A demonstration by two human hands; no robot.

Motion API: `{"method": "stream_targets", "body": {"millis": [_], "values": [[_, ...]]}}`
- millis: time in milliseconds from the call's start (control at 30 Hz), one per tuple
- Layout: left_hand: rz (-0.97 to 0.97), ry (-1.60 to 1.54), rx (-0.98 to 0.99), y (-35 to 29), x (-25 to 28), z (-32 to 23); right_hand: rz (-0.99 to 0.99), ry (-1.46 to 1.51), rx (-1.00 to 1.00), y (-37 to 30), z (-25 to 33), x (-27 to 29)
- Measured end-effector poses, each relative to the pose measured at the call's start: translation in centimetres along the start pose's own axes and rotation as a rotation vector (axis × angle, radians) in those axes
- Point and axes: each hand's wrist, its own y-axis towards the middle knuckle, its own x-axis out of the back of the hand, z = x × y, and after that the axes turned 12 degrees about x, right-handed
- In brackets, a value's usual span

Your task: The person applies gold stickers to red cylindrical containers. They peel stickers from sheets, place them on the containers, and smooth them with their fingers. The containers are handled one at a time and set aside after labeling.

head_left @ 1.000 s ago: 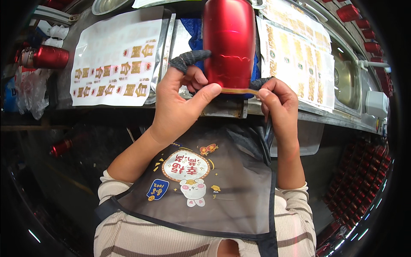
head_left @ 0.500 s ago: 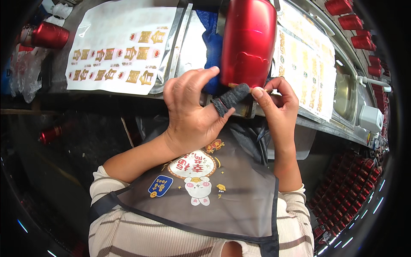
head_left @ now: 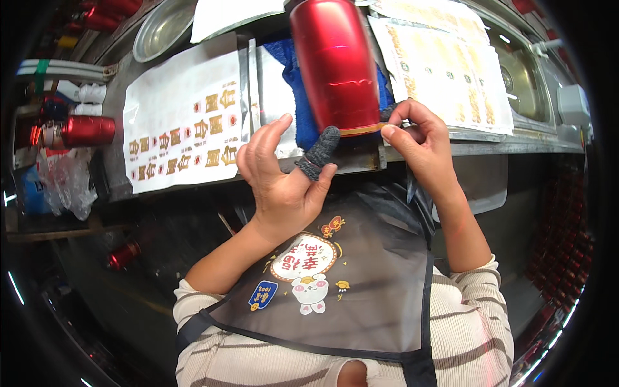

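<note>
A shiny red metal bottle [head_left: 338, 71] lies with its near end toward me on a blue cloth [head_left: 302, 106]. Along that near end runs a thin gold strip [head_left: 358, 131]. My right hand [head_left: 427, 145] pinches the strip's right end between thumb and a finger; a dark finger cover shows partly behind it. At the bottle's lower left, my left hand [head_left: 284, 177] is open, its fingers spread. Its index finger wears a dark grey finger cover [head_left: 320, 153], whose tip is close to the strip's left end; whether they touch I cannot tell.
Left of the bottle lies a white sheet of gold and red decals [head_left: 184, 122]; another decal sheet [head_left: 438, 80] lies right, beside a metal sink [head_left: 525, 80]. A metal bowl [head_left: 164, 32] stands far left. Another red bottle [head_left: 90, 131] and clear plastic bags [head_left: 68, 180] are at left.
My left hand has drawn a little leftward from the right hand, and more of the gold strip shows along the bottle's near end. The whole view has shifted, bringing the bowl into sight.
</note>
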Motion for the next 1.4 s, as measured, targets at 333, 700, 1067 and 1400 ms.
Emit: {"method": "stream_targets", "body": {"millis": [333,700,1067,1400], "values": [[0.011,0.049,-0.306,4.7,1.0,-1.4,0.045,-0.01,0.014,0.3,-0.4,0.2],[0.042,-0.259,-0.086,4.8,-1.6,0.5,0.128,-0.136,0.104,0.4,0.1,0.6],[0.111,-0.115,-0.154,1.2,-0.5,2.2,0.113,0.064,-0.035,0.7,0.8,1.0],[0.064,0.082,-0.398,5.9,-0.4,-2.0,0.109,-0.062,0.007,0.6,0.3,0.8]]}}
